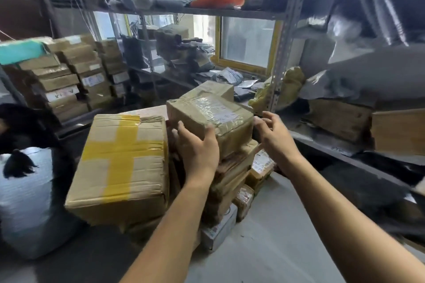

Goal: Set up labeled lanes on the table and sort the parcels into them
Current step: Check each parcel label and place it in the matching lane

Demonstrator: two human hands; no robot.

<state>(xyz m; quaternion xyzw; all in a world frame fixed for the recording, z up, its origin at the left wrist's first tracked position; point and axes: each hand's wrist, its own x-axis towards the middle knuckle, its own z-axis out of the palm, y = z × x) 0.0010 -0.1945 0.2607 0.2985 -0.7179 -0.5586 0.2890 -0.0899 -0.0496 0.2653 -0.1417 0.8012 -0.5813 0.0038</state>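
Cardboard under your palms looks stiff but dented, and its clear tape will be slick. Head view: your left hand (199, 147) is curled over the near-left corner of the top parcel (210, 119), which sits on the stack (230, 179) between your hands. Your right hand (271, 135) hangs spread beside its right end; whether it touches, I can't tell. Probably light, so clamp both short ends on bare cardboard, not tape.
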